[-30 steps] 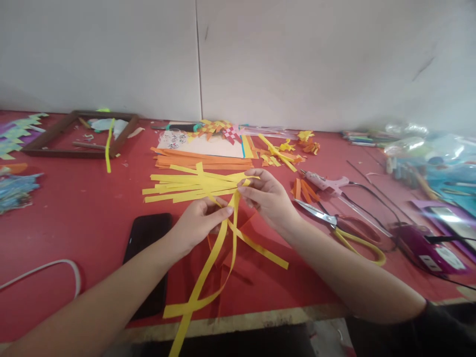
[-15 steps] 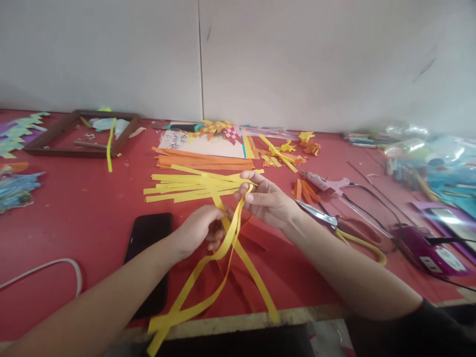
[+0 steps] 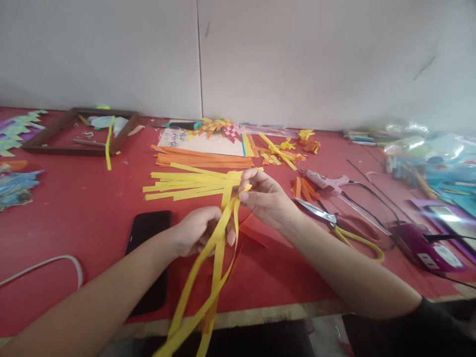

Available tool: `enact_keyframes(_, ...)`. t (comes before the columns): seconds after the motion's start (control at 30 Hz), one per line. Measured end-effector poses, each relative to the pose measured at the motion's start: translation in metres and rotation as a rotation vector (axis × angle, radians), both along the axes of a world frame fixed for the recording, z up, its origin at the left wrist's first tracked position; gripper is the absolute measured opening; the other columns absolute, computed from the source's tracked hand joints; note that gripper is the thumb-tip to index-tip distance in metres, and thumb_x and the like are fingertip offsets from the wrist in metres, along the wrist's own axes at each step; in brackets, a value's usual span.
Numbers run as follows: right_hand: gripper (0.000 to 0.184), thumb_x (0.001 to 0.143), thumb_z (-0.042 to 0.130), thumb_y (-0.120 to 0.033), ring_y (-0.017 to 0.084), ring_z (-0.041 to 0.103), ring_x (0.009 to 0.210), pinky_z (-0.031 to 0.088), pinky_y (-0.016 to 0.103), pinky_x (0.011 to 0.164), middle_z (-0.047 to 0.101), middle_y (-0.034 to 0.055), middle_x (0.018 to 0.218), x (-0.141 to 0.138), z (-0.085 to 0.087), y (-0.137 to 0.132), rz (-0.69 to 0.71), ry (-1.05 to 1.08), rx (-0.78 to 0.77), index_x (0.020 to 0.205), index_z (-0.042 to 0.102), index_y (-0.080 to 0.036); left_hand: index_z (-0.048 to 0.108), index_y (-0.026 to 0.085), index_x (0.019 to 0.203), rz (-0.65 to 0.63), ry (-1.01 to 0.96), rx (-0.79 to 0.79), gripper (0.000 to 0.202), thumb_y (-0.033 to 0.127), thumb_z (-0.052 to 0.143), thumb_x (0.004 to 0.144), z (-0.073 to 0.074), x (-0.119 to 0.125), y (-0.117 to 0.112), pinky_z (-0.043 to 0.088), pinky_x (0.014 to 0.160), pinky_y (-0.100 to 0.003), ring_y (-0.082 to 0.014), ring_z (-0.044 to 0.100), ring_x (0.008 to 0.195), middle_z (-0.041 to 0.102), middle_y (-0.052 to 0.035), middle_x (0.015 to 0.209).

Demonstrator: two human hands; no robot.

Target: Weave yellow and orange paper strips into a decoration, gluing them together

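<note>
Both my hands hold a bunch of long yellow paper strips (image 3: 208, 277) over the red table (image 3: 74, 218). My right hand (image 3: 264, 196) pinches the upper ends of the strips between thumb and fingers. My left hand (image 3: 203, 230) is closed round the same strips lower down. The loose ends hang down past the table's front edge. Just behind my hands lies a pile of yellow strips (image 3: 186, 184) flat on the table, and behind that a pile of orange strips (image 3: 201, 159).
A black phone (image 3: 147, 258) lies under my left forearm, a white cable (image 3: 44, 265) to its left. Scissors (image 3: 342, 225), a pink glue gun (image 3: 327, 182) and a purple device (image 3: 424, 245) lie to the right. A wooden frame (image 3: 74, 131) sits back left.
The splayed yellow strips have been gathered into one bunch, their ends swinging together and left. My left hand slid down along them; my right hand stayed at the top.
</note>
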State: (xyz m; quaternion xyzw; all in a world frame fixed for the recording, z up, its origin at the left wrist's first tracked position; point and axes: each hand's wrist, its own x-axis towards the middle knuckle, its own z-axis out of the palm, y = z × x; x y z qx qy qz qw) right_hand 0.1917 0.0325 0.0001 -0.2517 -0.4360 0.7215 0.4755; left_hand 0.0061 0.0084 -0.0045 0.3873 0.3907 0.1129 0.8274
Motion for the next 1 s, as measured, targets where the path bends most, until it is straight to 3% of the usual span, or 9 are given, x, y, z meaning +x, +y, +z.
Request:
enact_keyframes(0.1, 0.031, 0.068, 0.084, -0.015, 0.011, 0.069, 0.079, 0.057, 0.029, 0.083, 0.064, -0.0082, 0.073, 0.003, 0.000, 0.002, 0.001, -0.022, 0.047, 0.089, 0.065, -0.026, 0.062, 0.015, 0.051, 0.045, 0.009, 0.018, 0.041, 0.039, 0.036, 0.073, -0.004, -0.001, -0.001, 0.019, 0.033, -0.022, -0.0097, 0.026, 0.031, 0.037, -0.0005, 0.037)
enact_keyframes(0.27, 0.031, 0.068, 0.085, -0.018, 0.016, 0.073, 0.085, 0.057, 0.037, 0.091, 0.066, -0.0074, 0.074, 0.002, 0.002, 0.000, 0.020, -0.062, 0.085, 0.089, 0.064, -0.025, 0.066, 0.011, 0.057, 0.021, 0.032, 0.046, 0.045, 0.042, 0.043, 0.081, -0.006, -0.001, -0.006, 0.015, 0.035, -0.023, -0.0089, 0.028, 0.033, 0.042, -0.0013, 0.041)
enact_keyframes(0.47, 0.028, 0.066, 0.086, -0.015, 0.009, 0.072, 0.075, 0.057, 0.022, 0.078, 0.067, -0.0068, 0.073, 0.000, 0.000, 0.000, -0.148, -0.108, 0.065, 0.081, 0.063, -0.021, 0.063, 0.013, 0.062, 0.076, -0.024, 0.046, 0.042, 0.043, 0.043, 0.084, -0.001, 0.003, -0.005, 0.019, 0.035, -0.021, -0.0072, 0.025, 0.035, 0.043, 0.0018, 0.045)
enact_keyframes(0.57, 0.028, 0.068, 0.084, -0.015, 0.010, 0.070, 0.072, 0.057, 0.020, 0.065, 0.068, -0.0052, 0.075, -0.002, 0.001, -0.002, -0.155, -0.121, 0.074, 0.082, 0.061, -0.021, 0.066, 0.014, 0.074, 0.184, -0.146, 0.096, 0.049, 0.055, 0.043, 0.089, 0.000, 0.005, -0.003, 0.037, 0.041, -0.020, -0.0104, 0.047, 0.046, 0.061, -0.0039, 0.064)
enact_keyframes(0.63, 0.026, 0.073, 0.081, -0.017, 0.010, 0.066, 0.060, 0.053, 0.021, 0.049, 0.069, -0.0042, 0.078, -0.004, 0.002, -0.006, -0.120, -0.140, 0.097, 0.085, 0.059, -0.023, 0.068, 0.014, 0.080, 0.245, -0.222, 0.158, 0.050, 0.061, 0.051, 0.087, -0.002, 0.006, -0.003, 0.049, 0.056, -0.023, -0.0145, 0.061, 0.063, 0.069, -0.0081, 0.078)
enact_keyframes(0.7, 0.024, 0.077, 0.078, -0.019, 0.009, 0.059, 0.050, 0.048, 0.023, 0.041, 0.069, -0.0032, 0.079, -0.006, 0.003, -0.010, -0.096, -0.172, 0.131, 0.087, 0.056, -0.023, 0.069, 0.014, 0.084, 0.264, -0.248, 0.231, 0.039, 0.053, 0.066, 0.084, -0.004, 0.006, -0.004, 0.053, 0.073, -0.026, -0.0170, 0.067, 0.075, 0.072, -0.0086, 0.080)
enact_keyframes(0.8, 0.027, 0.077, 0.078, -0.021, 0.010, 0.062, 0.063, 0.053, 0.025, 0.053, 0.067, -0.0017, 0.089, -0.007, 0.002, -0.013, -0.155, -0.238, 0.172, 0.092, 0.056, -0.025, 0.070, 0.013, 0.088, 0.270, -0.258, 0.241, 0.021, 0.034, 0.074, 0.083, -0.006, 0.005, -0.004, 0.055, 0.079, -0.029, -0.0169, 0.070, 0.074, 0.072, -0.0065, 0.075)
enact_keyframes(0.9, 0.034, 0.080, 0.074, -0.024, 0.013, 0.063, 0.094, 0.055, 0.030, 0.081, 0.060, -0.0002, 0.107, -0.006, -0.004, -0.009, -0.303, -0.279, 0.153, 0.107, 0.055, -0.028, 0.068, 0.014, 0.089, 0.306, -0.360, 0.107, 0.012, 0.027, 0.066, 0.087, -0.002, 0.001, -0.003, 0.059, 0.065, -0.031, -0.0148, 0.067, 0.059, 0.068, -0.0026, 0.068)
enact_keyframes(1.0, 0.023, 0.083, 0.061, -0.021, 0.016, 0.059, 0.097, 0.051, 0.034, 0.087, 0.059, 0.0003, 0.099, -0.004, -0.011, -0.006, -0.377, -0.436, 0.152, 0.104, 0.054, -0.026, 0.065, 0.016, 0.087, 0.344, -0.540, -0.001, 0.011, 0.019, 0.056, 0.092, 0.006, -0.006, 0.001, 0.058, 0.051, -0.027, -0.0099, 0.057, 0.045, 0.059, 0.0028, 0.060)
